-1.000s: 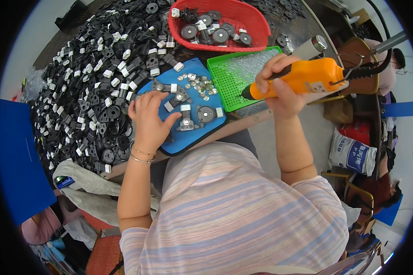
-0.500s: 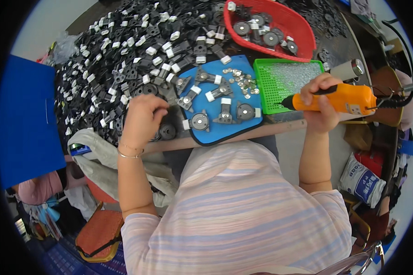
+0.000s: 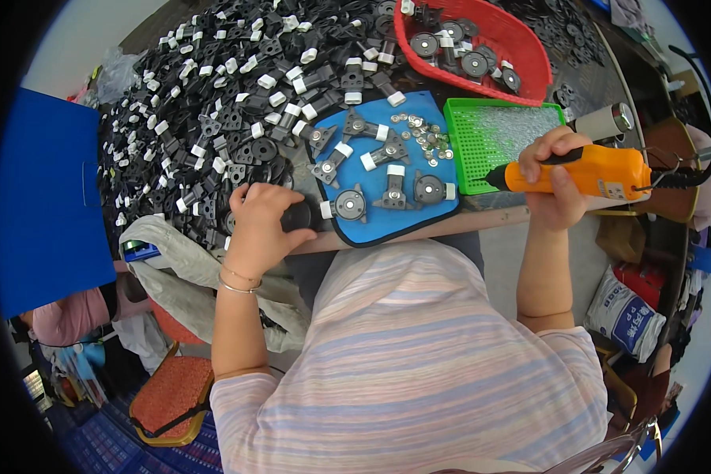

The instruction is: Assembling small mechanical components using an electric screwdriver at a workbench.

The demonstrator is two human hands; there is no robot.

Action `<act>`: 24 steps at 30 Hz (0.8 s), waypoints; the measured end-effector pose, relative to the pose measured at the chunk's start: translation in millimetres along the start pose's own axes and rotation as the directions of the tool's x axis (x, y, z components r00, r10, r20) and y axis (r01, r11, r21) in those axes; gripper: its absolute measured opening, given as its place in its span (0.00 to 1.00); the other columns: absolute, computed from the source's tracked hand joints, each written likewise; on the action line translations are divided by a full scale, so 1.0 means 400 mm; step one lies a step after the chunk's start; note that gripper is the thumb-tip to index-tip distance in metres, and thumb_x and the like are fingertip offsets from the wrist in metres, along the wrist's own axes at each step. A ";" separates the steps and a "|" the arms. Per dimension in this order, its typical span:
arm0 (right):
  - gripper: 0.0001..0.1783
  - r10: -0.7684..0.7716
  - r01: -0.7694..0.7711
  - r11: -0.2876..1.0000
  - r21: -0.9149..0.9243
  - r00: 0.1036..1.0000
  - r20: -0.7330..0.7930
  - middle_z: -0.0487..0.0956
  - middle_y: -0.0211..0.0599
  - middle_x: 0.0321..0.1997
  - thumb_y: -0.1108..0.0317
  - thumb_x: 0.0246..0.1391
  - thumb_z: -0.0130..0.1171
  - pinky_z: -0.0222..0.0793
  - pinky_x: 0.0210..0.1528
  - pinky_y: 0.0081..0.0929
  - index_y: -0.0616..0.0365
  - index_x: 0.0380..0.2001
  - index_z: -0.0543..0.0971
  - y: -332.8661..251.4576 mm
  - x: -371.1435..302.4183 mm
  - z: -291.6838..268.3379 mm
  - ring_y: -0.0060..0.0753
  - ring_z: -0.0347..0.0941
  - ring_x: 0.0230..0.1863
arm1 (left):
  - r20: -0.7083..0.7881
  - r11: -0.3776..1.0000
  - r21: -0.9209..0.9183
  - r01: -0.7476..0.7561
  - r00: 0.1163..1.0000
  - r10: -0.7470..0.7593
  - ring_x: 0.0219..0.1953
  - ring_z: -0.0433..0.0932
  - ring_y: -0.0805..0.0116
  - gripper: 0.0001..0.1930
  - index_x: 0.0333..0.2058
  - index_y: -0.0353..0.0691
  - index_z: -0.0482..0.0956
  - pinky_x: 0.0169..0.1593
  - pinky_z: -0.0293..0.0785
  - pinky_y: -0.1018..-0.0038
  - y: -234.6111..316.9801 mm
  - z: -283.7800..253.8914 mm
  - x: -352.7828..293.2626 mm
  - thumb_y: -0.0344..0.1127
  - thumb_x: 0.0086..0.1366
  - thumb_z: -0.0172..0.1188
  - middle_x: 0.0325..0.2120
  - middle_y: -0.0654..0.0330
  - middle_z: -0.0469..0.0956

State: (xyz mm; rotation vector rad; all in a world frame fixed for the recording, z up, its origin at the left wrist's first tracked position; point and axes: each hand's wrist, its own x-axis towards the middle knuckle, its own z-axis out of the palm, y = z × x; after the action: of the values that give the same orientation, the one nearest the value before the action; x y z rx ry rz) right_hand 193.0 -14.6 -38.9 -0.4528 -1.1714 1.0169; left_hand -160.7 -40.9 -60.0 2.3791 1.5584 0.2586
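Note:
My left hand (image 3: 262,225) is closed on a round black plastic part (image 3: 299,215) at the near edge of the big pile of black-and-white parts (image 3: 213,103), just left of the blue mat (image 3: 387,225). On the mat lie several black parts with metal discs (image 3: 347,205) and a scatter of small silver washers (image 3: 423,134). My right hand (image 3: 554,182) grips an orange electric screwdriver (image 3: 584,171), its tip pointing left over the near edge of the green tray (image 3: 466,170).
A red basket (image 3: 521,43) holding several finished parts stands behind the green tray. A blue board (image 3: 43,197) stands at the left. A grey cloth (image 3: 182,268) hangs off the table's edge. A white sack (image 3: 628,312) lies on the floor at the right.
My left hand has slid left off the blue mat to the pile's edge and closed on a black part. My right hand with the screwdriver has dropped toward the table's near edge.

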 end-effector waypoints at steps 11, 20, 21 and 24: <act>0.14 0.047 -0.046 0.997 -0.064 0.999 0.018 0.68 0.43 0.33 0.72 0.47 0.56 0.64 0.28 0.24 0.63 0.37 0.67 -0.001 -0.006 0.015 0.28 0.66 0.23 | -0.242 0.990 -0.097 -0.102 0.967 0.076 0.42 0.70 0.61 0.23 0.35 0.44 0.79 0.53 0.53 0.60 0.131 0.084 0.217 0.49 0.41 0.69 0.32 0.62 0.75; 0.14 0.067 -0.066 0.993 -0.096 0.998 0.006 0.69 0.44 0.33 0.73 0.45 0.58 0.66 0.28 0.23 0.64 0.36 0.67 -0.006 0.002 0.019 0.29 0.67 0.23 | -0.204 0.997 -0.009 -0.071 0.977 0.068 0.42 0.69 0.61 0.23 0.32 0.43 0.80 0.54 0.51 0.55 0.176 0.133 0.280 0.50 0.37 0.71 0.31 0.61 0.74; 0.14 0.066 -0.065 0.993 -0.100 0.998 0.002 0.69 0.44 0.33 0.73 0.45 0.58 0.66 0.28 0.23 0.64 0.36 0.67 -0.003 0.005 0.020 0.29 0.67 0.23 | -0.205 0.998 0.001 -0.061 0.977 0.059 0.42 0.69 0.61 0.24 0.32 0.43 0.80 0.54 0.51 0.56 0.178 0.129 0.277 0.51 0.37 0.71 0.31 0.62 0.74; 0.15 0.025 -0.026 0.999 -0.034 0.999 -0.022 0.71 0.42 0.31 0.84 0.40 0.55 0.69 0.26 0.18 0.65 0.35 0.69 0.008 0.017 0.029 0.25 0.70 0.24 | -0.210 0.999 -0.008 -0.046 0.977 0.044 0.42 0.70 0.62 0.26 0.34 0.44 0.80 0.54 0.50 0.56 0.181 0.128 0.273 0.53 0.36 0.71 0.33 0.63 0.75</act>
State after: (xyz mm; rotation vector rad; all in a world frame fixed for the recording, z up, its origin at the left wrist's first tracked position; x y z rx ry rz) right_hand 181.6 -9.3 -33.4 -0.5057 -1.1676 1.0133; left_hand -39.0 25.0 -85.0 2.4464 1.5862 0.5434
